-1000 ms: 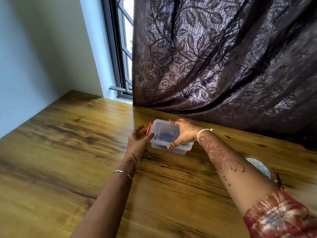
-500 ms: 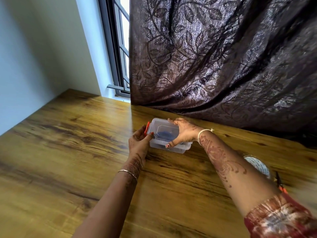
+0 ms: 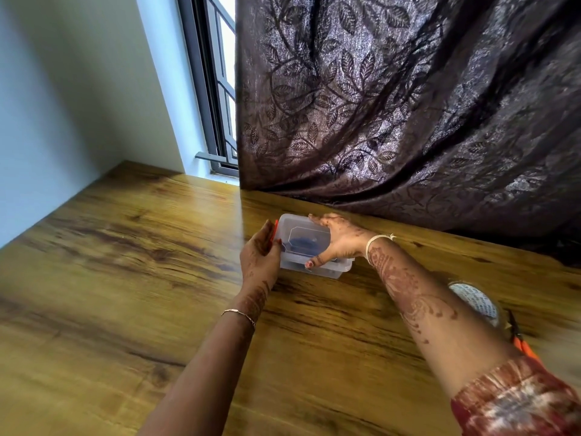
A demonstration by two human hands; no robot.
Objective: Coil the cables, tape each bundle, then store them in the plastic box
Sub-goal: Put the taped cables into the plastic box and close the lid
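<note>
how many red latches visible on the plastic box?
1: red latch at the left end of the plastic box, against the left hand. The right hand hides much of the opposite end, so another may be hidden.

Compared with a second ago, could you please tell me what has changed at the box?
The left hand moved right, closing in against the red latch at the left end of the plastic box and pressing it. The right hand stayed gripping the lid, thumb on the front wall; the box, white roll and orange-handled tool did not move.
</note>
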